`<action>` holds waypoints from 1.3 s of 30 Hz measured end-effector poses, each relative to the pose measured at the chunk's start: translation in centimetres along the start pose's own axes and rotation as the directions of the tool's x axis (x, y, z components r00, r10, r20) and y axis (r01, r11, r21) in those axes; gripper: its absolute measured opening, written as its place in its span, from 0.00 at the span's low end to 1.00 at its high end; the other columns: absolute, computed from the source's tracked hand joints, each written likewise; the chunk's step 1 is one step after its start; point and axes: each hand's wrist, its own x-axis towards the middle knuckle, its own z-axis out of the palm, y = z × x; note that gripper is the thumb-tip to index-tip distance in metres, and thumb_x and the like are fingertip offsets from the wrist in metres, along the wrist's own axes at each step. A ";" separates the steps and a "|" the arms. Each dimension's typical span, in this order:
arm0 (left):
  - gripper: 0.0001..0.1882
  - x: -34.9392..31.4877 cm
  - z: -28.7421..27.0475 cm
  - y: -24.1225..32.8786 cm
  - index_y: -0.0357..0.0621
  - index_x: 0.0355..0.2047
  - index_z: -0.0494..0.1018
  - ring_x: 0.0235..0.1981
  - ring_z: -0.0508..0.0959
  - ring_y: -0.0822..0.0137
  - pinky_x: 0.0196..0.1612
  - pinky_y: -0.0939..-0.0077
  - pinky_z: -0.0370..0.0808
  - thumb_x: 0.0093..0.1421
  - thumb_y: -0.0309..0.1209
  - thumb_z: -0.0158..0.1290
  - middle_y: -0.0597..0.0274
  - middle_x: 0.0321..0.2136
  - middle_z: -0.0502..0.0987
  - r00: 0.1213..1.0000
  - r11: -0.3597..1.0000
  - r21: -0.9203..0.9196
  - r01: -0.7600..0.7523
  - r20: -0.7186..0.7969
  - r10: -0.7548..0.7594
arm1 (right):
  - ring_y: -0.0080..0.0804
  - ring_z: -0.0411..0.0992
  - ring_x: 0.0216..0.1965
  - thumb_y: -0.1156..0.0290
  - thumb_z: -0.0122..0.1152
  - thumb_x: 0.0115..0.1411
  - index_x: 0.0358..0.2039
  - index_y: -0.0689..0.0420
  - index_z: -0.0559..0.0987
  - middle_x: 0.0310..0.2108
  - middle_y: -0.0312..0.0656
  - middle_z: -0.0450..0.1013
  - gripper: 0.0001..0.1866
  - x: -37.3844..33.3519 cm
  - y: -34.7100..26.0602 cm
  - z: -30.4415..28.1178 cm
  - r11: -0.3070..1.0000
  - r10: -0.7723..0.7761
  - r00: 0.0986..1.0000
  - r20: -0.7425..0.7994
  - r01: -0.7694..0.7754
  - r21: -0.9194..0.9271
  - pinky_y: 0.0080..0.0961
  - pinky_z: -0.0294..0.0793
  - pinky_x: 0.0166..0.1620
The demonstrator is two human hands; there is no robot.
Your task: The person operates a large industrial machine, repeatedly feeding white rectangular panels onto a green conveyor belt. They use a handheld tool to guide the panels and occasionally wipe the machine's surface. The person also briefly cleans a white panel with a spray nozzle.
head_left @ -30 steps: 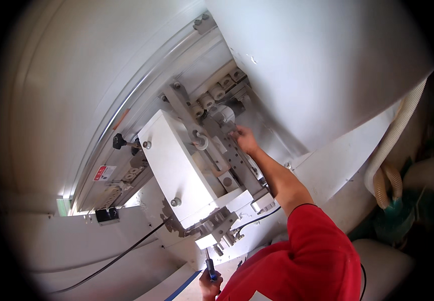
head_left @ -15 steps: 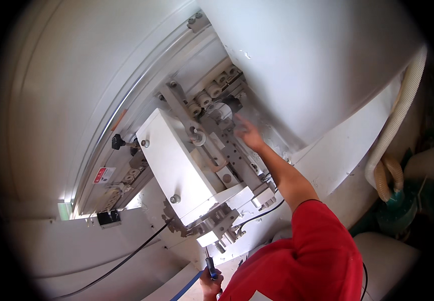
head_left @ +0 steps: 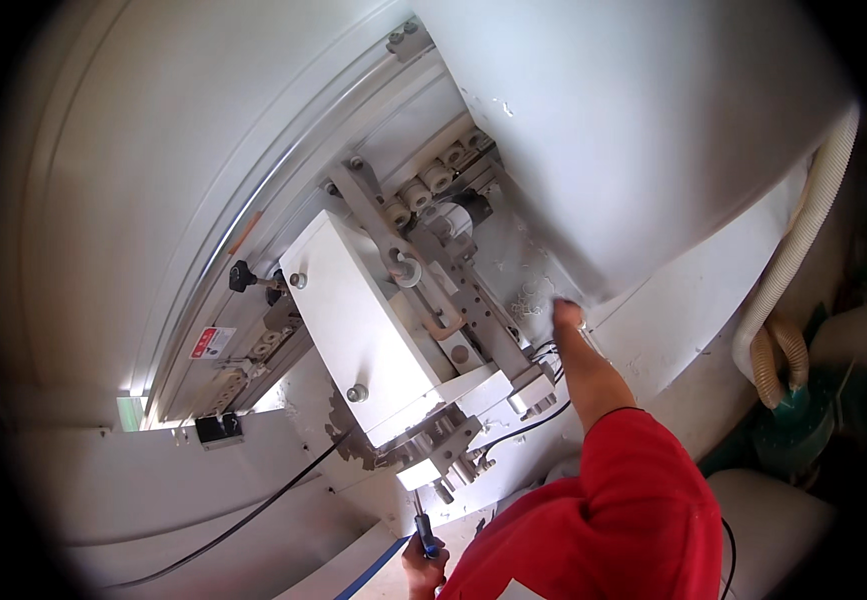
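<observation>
Low middle, the left hand (head_left: 421, 572) grips a tool (head_left: 425, 535); wobbling could slip it. Mid-right, scraps (head_left: 530, 302) might prick the right hand (head_left: 566, 316); can't tell if it's open.

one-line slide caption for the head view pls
Left hand gripping a blue-and-black-handled tool near a white machine housing, right hand beside pale shavings.

We couldn't pick out fingers on the right hand (head_left: 567, 316)! The bottom edge chopped off the red shirt (head_left: 593, 525), and we couldn't see the tip of the tool (head_left: 425, 536)!
</observation>
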 end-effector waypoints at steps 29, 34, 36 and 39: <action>0.09 0.5 1.5 -0.1 0.40 0.28 0.75 0.24 0.78 0.65 0.31 0.71 0.74 0.43 0.27 0.56 0.60 0.22 0.78 0.996 0.996 0.050 0.074 0.036 -0.076 | 0.41 0.74 0.50 0.79 0.60 0.50 0.55 0.54 0.76 0.56 0.50 0.70 0.28 -2.6 -7.6 2.2 0.867 -0.454 0.831 0.321 0.330 0.373 0.29 0.73 0.54; 0.11 1.8 1.3 0.6 0.40 0.31 0.75 0.24 0.78 0.66 0.31 0.71 0.75 0.44 0.28 0.56 0.60 0.23 0.78 0.997 0.995 0.092 0.036 0.065 -0.042 | 0.25 0.72 0.43 0.79 0.62 0.51 0.51 0.60 0.75 0.46 0.41 0.74 0.23 -9.0 -22.7 1.8 0.637 -0.743 0.516 0.425 0.354 0.684 0.25 0.74 0.46; 0.09 1.7 1.4 0.8 0.40 0.28 0.76 0.25 0.78 0.66 0.30 0.71 0.73 0.43 0.27 0.56 0.60 0.22 0.78 0.997 0.996 0.079 0.046 0.059 -0.051 | 0.22 0.71 0.41 0.80 0.62 0.51 0.45 0.61 0.78 0.40 0.38 0.76 0.18 -8.8 -23.1 2.3 0.664 -0.737 0.475 0.481 0.376 0.646 0.24 0.74 0.44; 0.10 1.7 1.9 -0.5 0.40 0.29 0.76 0.25 0.78 0.66 0.30 0.72 0.73 0.43 0.27 0.57 0.61 0.22 0.78 0.995 0.995 0.083 0.064 0.071 -0.070 | 0.21 0.72 0.36 0.81 0.62 0.51 0.36 0.62 0.80 0.32 0.34 0.77 0.10 -8.7 -22.6 2.7 0.747 -0.661 0.515 0.546 0.383 0.543 0.23 0.73 0.43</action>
